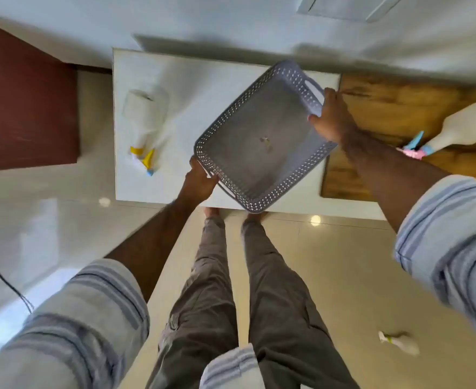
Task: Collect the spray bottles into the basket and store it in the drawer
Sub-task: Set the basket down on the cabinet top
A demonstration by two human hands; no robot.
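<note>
Empty grey perforated basket point(259, 138) (askew) between white spray bottles, yellow-nozzled point(144, 119) left, pink-and-blue-nozzled point(455, 130) right.

Motion blur softens the whole view, most strongly at the sleeves and the far wall. The left hand point(200, 182) covers the near handle of the basket point(262, 136), so its fingers under the rim are hidden. The right hand point(330, 117) covers part of the far rim; whether its fingers pass through the handle slot cannot be told. The small mark on the basket floor is too blurred to identify. The bottle on the wooden top point(461, 127) is cut off by the right edge. A small object on the floor point(399, 342) is too blurred to name.
</note>
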